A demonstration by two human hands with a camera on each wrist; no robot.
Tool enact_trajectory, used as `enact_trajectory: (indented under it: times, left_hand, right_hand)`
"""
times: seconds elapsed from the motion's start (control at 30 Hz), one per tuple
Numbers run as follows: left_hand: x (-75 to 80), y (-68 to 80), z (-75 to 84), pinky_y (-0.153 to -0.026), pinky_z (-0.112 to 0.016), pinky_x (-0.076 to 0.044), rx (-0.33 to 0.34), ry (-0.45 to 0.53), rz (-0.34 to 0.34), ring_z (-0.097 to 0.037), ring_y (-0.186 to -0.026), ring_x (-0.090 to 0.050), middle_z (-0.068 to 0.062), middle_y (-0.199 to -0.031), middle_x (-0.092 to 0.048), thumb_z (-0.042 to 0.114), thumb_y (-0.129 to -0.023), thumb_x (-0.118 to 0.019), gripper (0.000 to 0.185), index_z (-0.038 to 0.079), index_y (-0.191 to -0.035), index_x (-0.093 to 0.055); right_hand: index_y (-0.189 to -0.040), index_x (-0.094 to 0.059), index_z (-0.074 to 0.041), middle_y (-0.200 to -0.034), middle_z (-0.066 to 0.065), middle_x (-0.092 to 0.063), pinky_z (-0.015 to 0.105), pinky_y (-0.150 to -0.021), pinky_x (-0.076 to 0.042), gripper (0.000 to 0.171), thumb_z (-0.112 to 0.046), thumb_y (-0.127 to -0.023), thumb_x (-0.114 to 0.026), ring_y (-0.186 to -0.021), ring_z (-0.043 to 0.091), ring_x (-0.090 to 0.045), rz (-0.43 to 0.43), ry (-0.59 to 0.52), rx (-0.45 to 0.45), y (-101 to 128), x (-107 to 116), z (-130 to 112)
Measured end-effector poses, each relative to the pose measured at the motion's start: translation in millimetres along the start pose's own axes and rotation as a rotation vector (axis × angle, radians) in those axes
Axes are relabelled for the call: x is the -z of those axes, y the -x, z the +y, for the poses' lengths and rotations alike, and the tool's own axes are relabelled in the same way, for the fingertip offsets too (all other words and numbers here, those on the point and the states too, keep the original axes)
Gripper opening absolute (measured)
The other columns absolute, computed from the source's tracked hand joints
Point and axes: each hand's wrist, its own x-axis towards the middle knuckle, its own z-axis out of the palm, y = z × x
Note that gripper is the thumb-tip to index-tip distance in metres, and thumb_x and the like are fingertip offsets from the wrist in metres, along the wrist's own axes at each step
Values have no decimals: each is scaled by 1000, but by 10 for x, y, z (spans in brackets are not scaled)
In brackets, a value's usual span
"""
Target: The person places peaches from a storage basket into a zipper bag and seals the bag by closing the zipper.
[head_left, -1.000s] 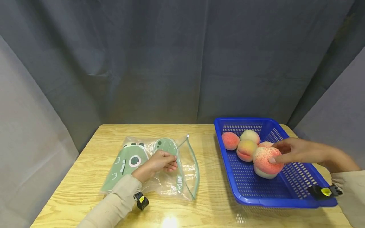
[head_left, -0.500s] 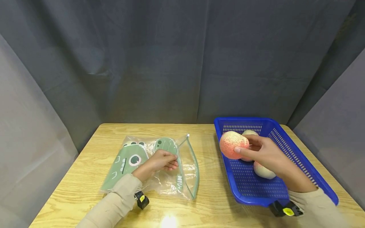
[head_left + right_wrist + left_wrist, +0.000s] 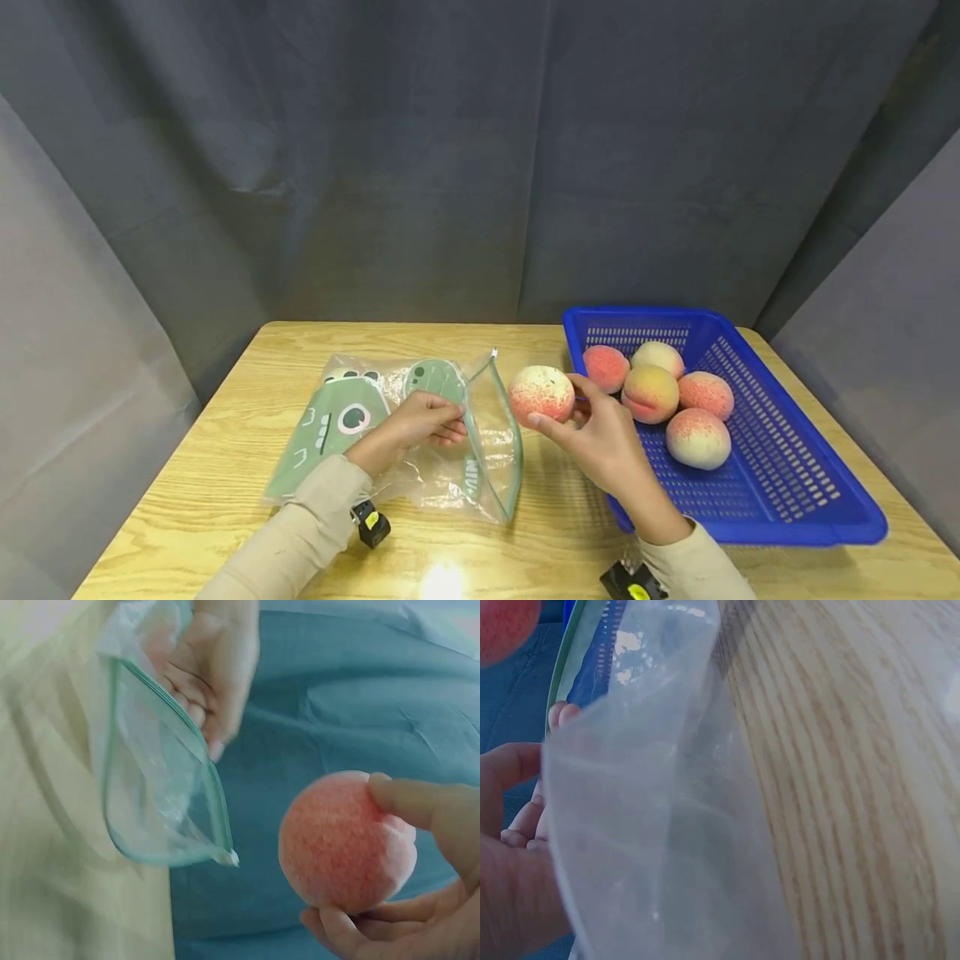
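My right hand (image 3: 609, 433) holds a red-and-cream peach (image 3: 542, 393) between thumb and fingers, just right of the bag's mouth. In the right wrist view the peach (image 3: 345, 844) is apart from the bag's green rim. A clear zip bag (image 3: 442, 487) with a green dinosaur print lies on the table, its green-edged mouth spread towards the right. With thumb and fingers my left hand (image 3: 420, 425) pinches the bag's upper layer near that mouth. The left wrist view has the clear plastic (image 3: 652, 825) covering part of the fingers.
A blue plastic basket (image 3: 750, 532) stands on the right of the wooden table (image 3: 217, 433), with several peaches (image 3: 697, 437) inside. Dark grey curtain (image 3: 405, 167) hangs behind the table's back edge.
My right hand has carried the peach left, out over the basket's side to near the bag's mouth. The peaches left in the basket show again. My left hand has stayed on the bag.
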Motion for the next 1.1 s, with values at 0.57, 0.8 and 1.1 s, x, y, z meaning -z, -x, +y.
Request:
enact_trajectory:
  times: [0.57, 0.8, 1.1]
  left_hand:
    - [-24, -5, 25, -60, -19, -55, 13, -15, 4, -8, -62, -64, -3, -74, -68, 14, -96, -56, 25, -10, -102, -63]
    - [-17, -15, 7, -62, -20, -55, 6, -30, 9, -8, -64, -64, -4, -75, -68, 14, -97, -56, 25, -9, -102, -63]
    - [-29, -37, 5, -63, -21, -55, -15, -47, 20, -8, -64, -63, -3, -74, -68, 14, -97, -55, 22, -7, -96, -63]
  right_hand:
    - [-124, -52, 8, -110, 23, -61, 51, -80, -50, 67, -24, -74, -84, -98, 36, -61, 181, 46, 44, -81, -869, 282]
    - [-130, -48, 7, -117, 24, -59, 49, -78, -53, 73, -25, -74, -84, -95, 34, -62, 139, 73, 70, -148, -1014, 391]
    - [-130, -50, 3, -122, 22, -58, 54, -89, -49, 71, -18, -72, -86, -110, 36, -58, 96, 87, 109, -230, -1065, 404]
